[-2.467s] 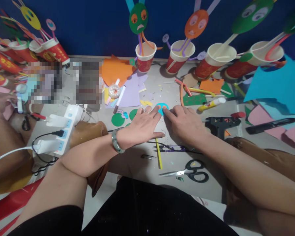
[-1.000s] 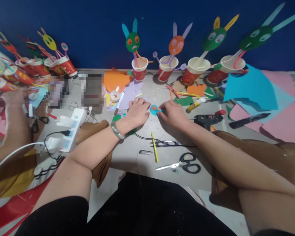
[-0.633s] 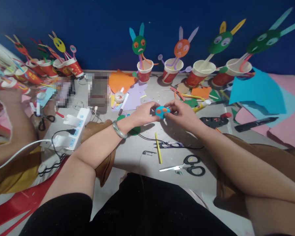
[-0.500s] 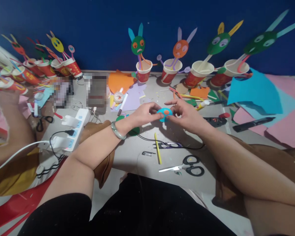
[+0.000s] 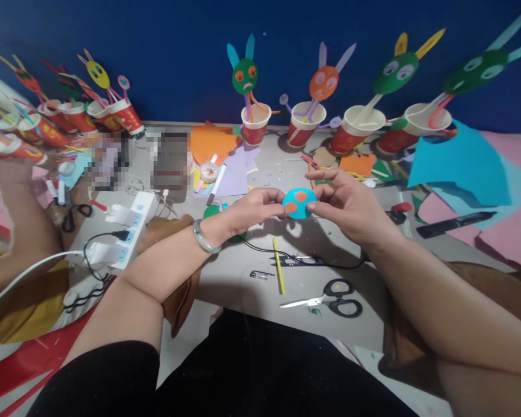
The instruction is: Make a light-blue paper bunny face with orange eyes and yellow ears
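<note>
Between my hands, above the table, is a round blue paper disc with two orange ovals on it. My left hand pinches its left edge between thumb and fingers. On the right edge, the thumb and fingers of my right hand grip the disc, the upper fingers stretched out. Below lie a yellow strip, black-handled scissors with the blades pointing left, and a purple stencil ruler. Green paper pieces are partly hidden behind my left wrist.
Several red paper cups with paper-faced figures stand along the blue wall. A power strip with cables lies at left, beside a co-worker's arm. Blue paper, pink paper and a black marker lie at right.
The blue disc has turned to face me more fully, so both orange ovals now show. My right hand has shifted slightly right, its fingers spread a little wider.
</note>
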Demonstrator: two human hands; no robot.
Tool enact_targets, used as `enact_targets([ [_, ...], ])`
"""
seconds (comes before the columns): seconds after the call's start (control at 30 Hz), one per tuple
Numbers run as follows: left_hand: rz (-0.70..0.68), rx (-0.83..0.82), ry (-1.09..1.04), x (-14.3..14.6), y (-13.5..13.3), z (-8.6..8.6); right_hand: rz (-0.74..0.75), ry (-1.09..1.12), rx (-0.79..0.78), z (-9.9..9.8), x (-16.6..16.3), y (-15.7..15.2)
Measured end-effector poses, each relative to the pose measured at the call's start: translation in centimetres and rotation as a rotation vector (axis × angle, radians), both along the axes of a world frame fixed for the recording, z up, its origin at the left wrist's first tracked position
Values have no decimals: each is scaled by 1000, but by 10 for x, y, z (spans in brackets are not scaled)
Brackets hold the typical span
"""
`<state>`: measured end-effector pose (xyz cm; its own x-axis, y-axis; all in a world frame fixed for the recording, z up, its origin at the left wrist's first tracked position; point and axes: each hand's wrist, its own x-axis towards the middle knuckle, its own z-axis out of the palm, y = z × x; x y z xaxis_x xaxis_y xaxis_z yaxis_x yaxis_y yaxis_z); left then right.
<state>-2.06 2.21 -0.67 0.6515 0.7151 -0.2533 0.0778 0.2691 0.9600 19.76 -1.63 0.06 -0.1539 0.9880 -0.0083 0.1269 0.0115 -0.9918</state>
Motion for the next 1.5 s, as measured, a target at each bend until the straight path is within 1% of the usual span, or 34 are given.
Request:
enact_targets([
  [0.17, -16, -6, -31, -2, -1, 4, 16, 10, -29, -1, 1, -1],
  [0.37, 86, 81, -57, 1, -3, 6, -1, -13, -32, -3, -1, -4],
  [0.53, 164, 96, -37, 4, 0, 0, -6, -35, -47, 0, -6, -8],
  [0.67, 148, 100, -24, 3, 1, -1, 15, -5, -52, 2, -7, -10],
  [0.77, 98, 126, -48, 1, -1, 4, 35, -1, -52, 3, -7, -10],
  [0.87, 42, 113, -53, -1, -2, 7, 29, -43, -62, 4, -6, -9],
  [1.03, 2, 100, -36, -2, -2, 4, 6, -49, -42, 4, -8, -9],
  [1.17, 40, 114, -38, -2, -4, 5, -10, -7, -65, 4, -10, -10],
  [1.33, 104, 96, -70, 0, -7, 9, 7, 26, -83, 4, -14, -11],
  [1.5, 119, 89, -83, 0, -8, 12, 2, 20, -84, 0, -15, -12],
])
